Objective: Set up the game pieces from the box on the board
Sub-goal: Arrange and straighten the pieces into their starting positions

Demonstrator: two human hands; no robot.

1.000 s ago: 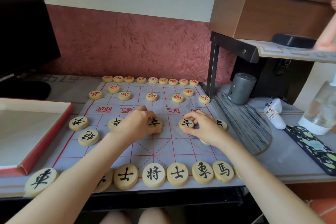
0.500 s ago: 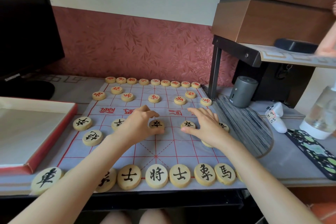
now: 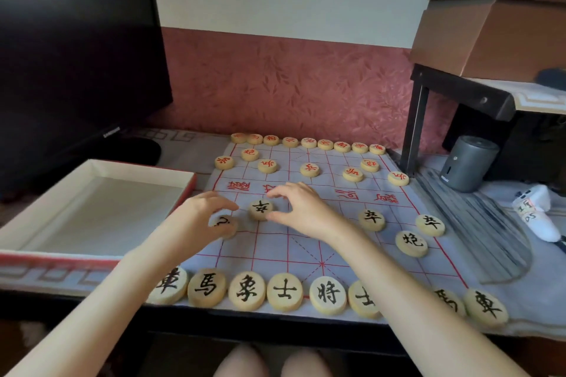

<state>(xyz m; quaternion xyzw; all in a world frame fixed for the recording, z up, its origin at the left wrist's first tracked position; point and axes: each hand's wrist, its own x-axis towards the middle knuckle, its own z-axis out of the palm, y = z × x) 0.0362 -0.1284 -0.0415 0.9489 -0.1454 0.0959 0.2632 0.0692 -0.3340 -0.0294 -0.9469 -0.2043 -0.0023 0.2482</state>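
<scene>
The soldier piece (image 3: 260, 209) is a pale wooden disc with a black brush-style character on its face. It lies flat on a line crossing in the left half of the board (image 3: 275, 249), just on the near side of the river band.

The right hand (image 3: 301, 208) brackets it: the thumb tip is against its near right edge and the curved fingers arch over its far edge. Whether they clamp it I cannot tell.

The left hand (image 3: 199, 217) lies just to the left, fingers loosely curved, covering part of a second black piece (image 3: 226, 226). Whether it grips that piece is unclear.

The board is a light cloth with a red grid. Larger-looking black pieces (image 3: 284, 292) line its near edge and red pieces (image 3: 309, 142) line its far edge. The open box (image 3: 147, 167) sits left of the board.
</scene>
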